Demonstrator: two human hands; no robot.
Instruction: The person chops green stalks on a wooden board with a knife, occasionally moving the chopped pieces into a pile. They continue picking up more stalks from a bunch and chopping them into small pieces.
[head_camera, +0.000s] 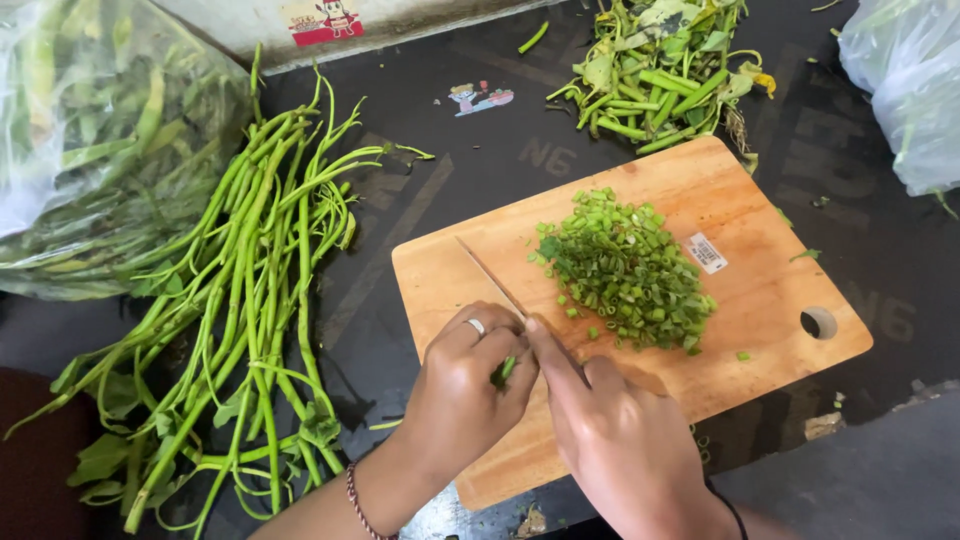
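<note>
Dark tabletop (420, 190) carries a wooden board (760, 320). On it, the left hand (462, 392) curls its fingers around a short green stem (503, 371), pinning it down. The right hand (615, 440) grips a knife (492, 278), its blade just beside the stem. Chopped greens (625, 270) pile mid-board. Long stalks (250, 300) lie left; trimmings (660, 70) sit behind the board, with plastic bags (100, 140) at the edges.

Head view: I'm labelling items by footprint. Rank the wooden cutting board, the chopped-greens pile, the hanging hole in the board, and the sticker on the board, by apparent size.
1. Wooden cutting board
2. Chopped-greens pile
3. Sticker and hanging hole: look alike, not ranked.
</note>
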